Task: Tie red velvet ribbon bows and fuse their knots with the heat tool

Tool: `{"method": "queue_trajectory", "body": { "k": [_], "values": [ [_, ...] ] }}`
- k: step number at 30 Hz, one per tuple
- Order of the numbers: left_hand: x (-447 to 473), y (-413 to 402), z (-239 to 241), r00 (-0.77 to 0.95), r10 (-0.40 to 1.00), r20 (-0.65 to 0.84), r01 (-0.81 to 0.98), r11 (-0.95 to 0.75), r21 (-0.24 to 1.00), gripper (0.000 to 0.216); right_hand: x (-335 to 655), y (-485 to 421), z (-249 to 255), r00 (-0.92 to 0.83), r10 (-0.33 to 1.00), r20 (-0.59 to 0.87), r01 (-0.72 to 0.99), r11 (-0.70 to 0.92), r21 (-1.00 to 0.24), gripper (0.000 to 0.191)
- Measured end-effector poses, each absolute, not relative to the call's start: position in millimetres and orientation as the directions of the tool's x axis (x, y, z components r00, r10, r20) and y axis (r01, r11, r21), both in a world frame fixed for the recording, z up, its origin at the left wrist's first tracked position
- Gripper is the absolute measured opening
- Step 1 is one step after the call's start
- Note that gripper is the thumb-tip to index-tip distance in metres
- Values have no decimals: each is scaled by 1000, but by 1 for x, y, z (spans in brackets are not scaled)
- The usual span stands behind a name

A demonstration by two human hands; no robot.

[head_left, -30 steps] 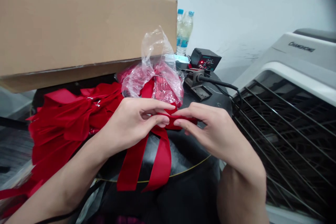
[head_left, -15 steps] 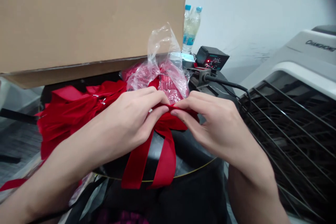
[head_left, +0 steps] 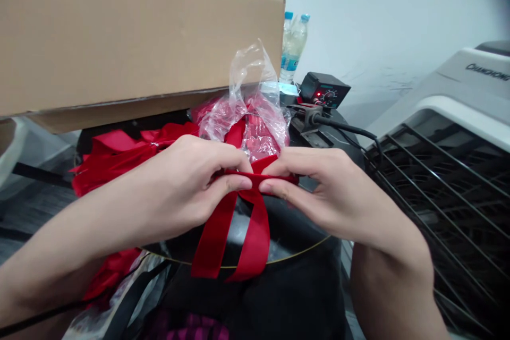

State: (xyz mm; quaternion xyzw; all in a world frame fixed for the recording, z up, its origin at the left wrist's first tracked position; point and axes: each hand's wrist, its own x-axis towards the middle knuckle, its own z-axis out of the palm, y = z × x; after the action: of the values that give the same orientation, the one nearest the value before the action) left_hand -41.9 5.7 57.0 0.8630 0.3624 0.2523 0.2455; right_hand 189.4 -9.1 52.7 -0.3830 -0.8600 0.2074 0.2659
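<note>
Left hand (head_left: 195, 180): thumb and forefinger (head_left: 239, 183) close in a pinch on the red ribbon (head_left: 215, 239); the remaining fingers curl above the pinch.
Right hand (head_left: 314, 186): thumb and fingertips (head_left: 274, 187) pinch the same ribbon from the opposite side, fingers nearly meeting the left hand's.
Ribbon: a band spans the gap between both pinches, drawn flat by the opposing grips; two tails hang over the black rounded surface (head_left: 279, 228).
Surroundings: a clear plastic bag (head_left: 255, 101) holding red material lies just beyond the hands, and a loose red fabric bundle (head_left: 115, 156) lies left. A cardboard box (head_left: 119, 48) overhangs both.
</note>
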Motion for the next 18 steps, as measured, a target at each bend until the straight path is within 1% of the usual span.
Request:
{"method": "queue_trajectory", "body": {
  "k": [2,4,6,7,8,9,11,12,14,15,16,18],
  "values": [
    [-41,8,60,668,711,219,510,-652,562,23,193,-12,53,-552,784,284,538,595,-596,11],
    [-43,14,62,706,692,152,512,-647,566,27,200,-16,51,-535,798,277,545,577,-608,12],
    [-46,21,61,661,743,106,562,-583,587,24,211,-22,46,-502,826,257,576,541,-613,14],
    [-47,25,58,615,782,106,604,-553,574,20,216,-26,41,-479,846,234,598,510,-618,16],
    [-48,28,54,565,815,130,654,-538,533,19,220,-31,35,-454,867,203,620,471,-627,18],
    [-49,31,48,536,829,162,697,-542,469,25,223,-36,29,-430,888,163,638,427,-640,19],
    [-46,33,34,586,797,146,739,-600,308,40,222,-46,14,-386,919,75,655,331,-679,22],
    [-44,33,27,620,776,119,742,-629,234,41,219,-52,6,-363,931,41,655,286,-700,22],
    [-38,32,17,655,754,57,743,-655,139,31,213,-62,-7,-309,951,14,633,216,-743,22],
    [-36,30,15,661,749,39,741,-660,121,23,211,-67,-12,-282,959,14,613,192,-766,21],
    [-35,28,15,666,745,32,737,-665,122,18,210,-71,-17,-252,967,20,589,170,-790,21],
    [-35,24,21,692,720,54,704,-689,174,16,216,-77,-23,-176,983,43,526,131,-840,20]
  ]
}}
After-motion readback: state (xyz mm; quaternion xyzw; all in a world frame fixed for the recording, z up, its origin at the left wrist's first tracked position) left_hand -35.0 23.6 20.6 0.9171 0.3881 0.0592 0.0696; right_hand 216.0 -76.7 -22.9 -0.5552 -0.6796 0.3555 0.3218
